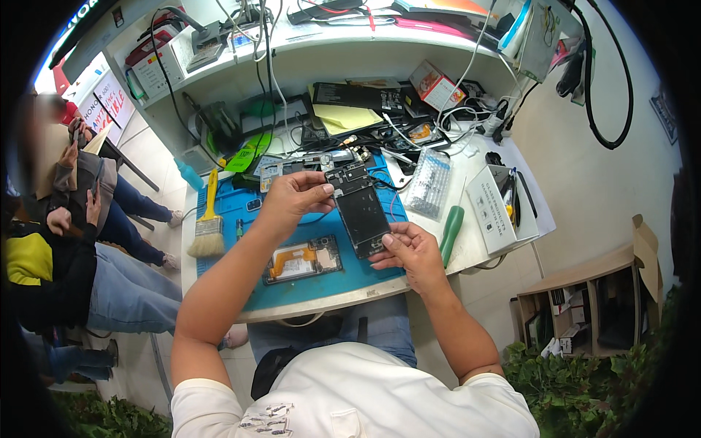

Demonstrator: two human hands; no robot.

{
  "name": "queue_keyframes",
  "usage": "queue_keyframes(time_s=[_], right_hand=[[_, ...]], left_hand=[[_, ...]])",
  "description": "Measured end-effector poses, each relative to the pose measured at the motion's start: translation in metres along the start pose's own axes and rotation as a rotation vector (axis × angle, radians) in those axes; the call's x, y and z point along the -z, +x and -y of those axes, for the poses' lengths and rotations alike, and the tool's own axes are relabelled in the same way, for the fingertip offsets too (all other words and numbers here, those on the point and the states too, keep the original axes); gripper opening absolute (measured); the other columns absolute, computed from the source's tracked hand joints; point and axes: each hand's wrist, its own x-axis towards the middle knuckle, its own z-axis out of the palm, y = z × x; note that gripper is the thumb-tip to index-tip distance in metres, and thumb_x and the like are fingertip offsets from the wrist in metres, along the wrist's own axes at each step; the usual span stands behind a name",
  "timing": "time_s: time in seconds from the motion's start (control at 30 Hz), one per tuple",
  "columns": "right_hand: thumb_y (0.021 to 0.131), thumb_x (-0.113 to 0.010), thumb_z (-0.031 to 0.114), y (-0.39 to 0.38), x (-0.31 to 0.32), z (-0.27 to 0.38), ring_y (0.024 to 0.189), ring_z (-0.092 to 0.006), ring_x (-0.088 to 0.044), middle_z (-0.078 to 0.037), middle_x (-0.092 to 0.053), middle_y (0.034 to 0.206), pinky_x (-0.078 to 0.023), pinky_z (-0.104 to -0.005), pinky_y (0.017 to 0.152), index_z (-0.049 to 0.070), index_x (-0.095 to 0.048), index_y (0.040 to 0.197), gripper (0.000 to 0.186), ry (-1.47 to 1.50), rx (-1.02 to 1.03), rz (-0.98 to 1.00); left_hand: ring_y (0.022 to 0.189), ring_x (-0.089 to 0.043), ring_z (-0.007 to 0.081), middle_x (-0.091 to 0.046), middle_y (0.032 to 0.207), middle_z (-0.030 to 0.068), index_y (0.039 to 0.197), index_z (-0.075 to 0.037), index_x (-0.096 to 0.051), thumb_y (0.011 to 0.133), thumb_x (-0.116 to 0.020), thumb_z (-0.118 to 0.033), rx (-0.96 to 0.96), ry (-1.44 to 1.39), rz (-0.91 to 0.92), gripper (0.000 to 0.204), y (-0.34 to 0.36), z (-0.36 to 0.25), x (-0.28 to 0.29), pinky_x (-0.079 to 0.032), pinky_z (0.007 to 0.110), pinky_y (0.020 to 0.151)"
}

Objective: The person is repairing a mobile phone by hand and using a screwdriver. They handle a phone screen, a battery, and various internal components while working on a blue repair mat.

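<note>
I hold a black phone panel [359, 213], tilted over the blue mat [299, 287], between both hands. My left hand [298, 196] pinches its upper left corner with thumb and fingers. My right hand [407, 255] grips its lower right corner, thumb on the face. Below and left of the panel lies an opened phone body [298, 264] with an orange flex cable and its inner parts showing. A yellow-handled paintbrush [208, 233] lies at the mat's left, and a green-handled tool [452, 229] lies right of my right hand.
Cables, parts and papers [349, 115] crowd the bench back below a cluttered shelf [325, 45]. Bubble wrap [427, 186] and a white box [489, 212] sit at right. Several people [102, 285] are at left beside the bench. A wooden cabinet [573, 306] stands at lower right.
</note>
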Motion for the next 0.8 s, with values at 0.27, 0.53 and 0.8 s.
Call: queue_keyframes(time_s=[0.27, 0.53, 0.8], right_hand=[[0.113, -0.070, 0.008, 0.002, 0.004, -0.006, 0.093, -0.0327, -0.085, -0.024, -0.079, 0.118, -0.074, -0.0379, 0.077, -0.012, -0.059, 0.136, 0.033, 0.038, -0.036, 0.019], [0.113, -0.071, 0.012, 0.005, 0.006, -0.011, 0.092, -0.0324, -0.085, -0.022, -0.080, 0.117, -0.074, -0.0404, 0.077, -0.009, -0.062, 0.132, 0.029, 0.080, -0.058, 0.011], [0.114, -0.067, 0.013, 0.003, -0.005, -0.005, 0.100, -0.0373, -0.085, -0.023, -0.077, 0.121, -0.074, -0.0414, 0.082, -0.011, -0.060, 0.139, 0.034, 0.112, -0.103, 0.007]], left_hand=[[0.092, -0.082, 0.0205, -0.079, 0.111, 0.0133, 0.134, 0.008, -0.070, 0.101, -0.088, -0.011, 0.031, -0.006, -0.006, 0.042, 0.003, 0.002, 0.001, -0.071, 0.031, 0.081], [0.091, -0.081, 0.0192, -0.080, 0.110, 0.0117, 0.133, 0.006, -0.070, 0.100, -0.088, -0.011, 0.048, -0.052, -0.021, 0.041, 0.006, 0.006, 0.001, -0.070, 0.030, 0.079], [0.096, -0.079, 0.0136, -0.082, 0.110, 0.0068, 0.137, 0.005, -0.072, 0.099, -0.088, -0.010, 0.044, 0.001, 0.036, 0.044, 0.008, 0.006, 0.001, -0.067, 0.029, 0.082]])
